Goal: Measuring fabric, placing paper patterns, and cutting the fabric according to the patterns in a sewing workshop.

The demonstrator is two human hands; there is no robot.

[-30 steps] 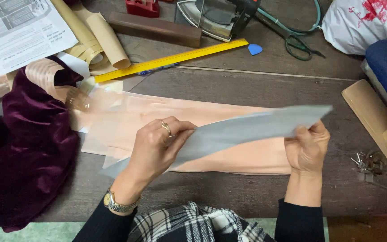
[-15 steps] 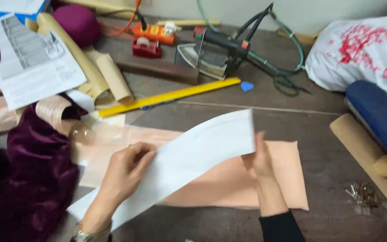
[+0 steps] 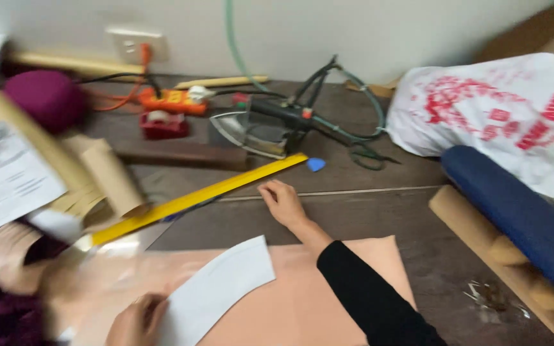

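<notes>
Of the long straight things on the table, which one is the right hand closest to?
The yellow ruler. The right hand lies just below its upper end, while the dark wooden bar and the pale stick by the wall lie farther back.

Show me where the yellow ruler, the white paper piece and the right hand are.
Yellow ruler (image 3: 206, 195): head view, middle of its length.
White paper piece (image 3: 216, 288): head view, its centre.
Right hand (image 3: 281, 202): head view, back of hand.

A dark wooden table (image 3: 379, 214) carries a peach cloth (image 3: 302, 301) at the near edge, a yellow ruler (image 3: 193, 198) lying aslant, and a flat iron (image 3: 251, 131) with its cords behind. Farther back sit an orange power strip (image 3: 168, 101), a small red box (image 3: 161, 125) and a blue chalk piece (image 3: 316, 164). At left lie rolled brown paper (image 3: 107, 176) and printed sheets (image 3: 4, 179), blurred; at right a white printed bag (image 3: 501, 112).
</notes>
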